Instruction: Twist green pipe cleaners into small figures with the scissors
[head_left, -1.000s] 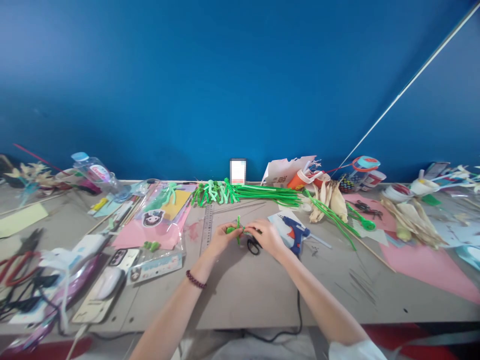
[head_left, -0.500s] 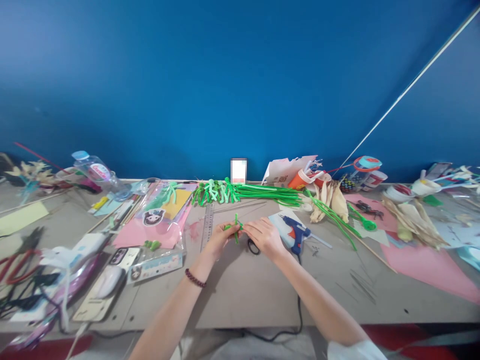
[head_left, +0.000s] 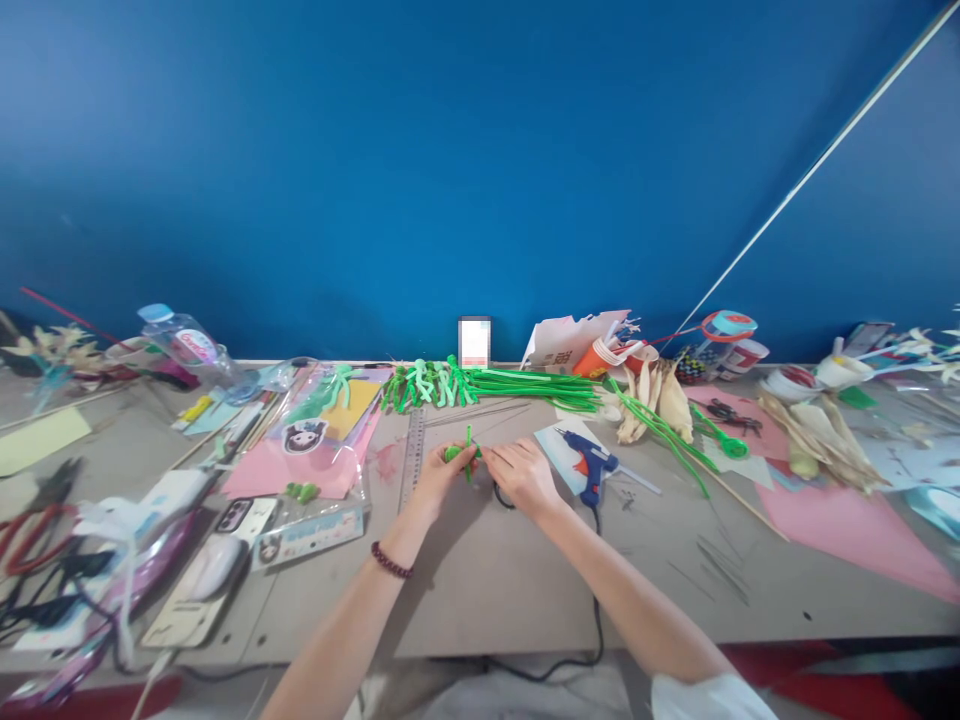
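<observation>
Between my hands is a small piece of green pipe cleaner, one short length of it standing up and down. My left hand is closed on it, with a green coil showing at the fingertips. My right hand is closed, its fingertips pressed together at the right side of the piece; what they pinch is too small to see well. Under the right hand a black ring, perhaps a scissor handle, shows in part. Behind both hands lie bunched green pipe cleaner stems.
A blue glue gun lies on paper at the right, its cord running toward me. A steel ruler and plastic packet are at the left, with a phone nearer. Dried husks and pink paper lie farther right.
The view has shifted slightly. My right hand has moved a little left and now covers more of the black ring. My left hand keeps its grip on the green piece.
</observation>
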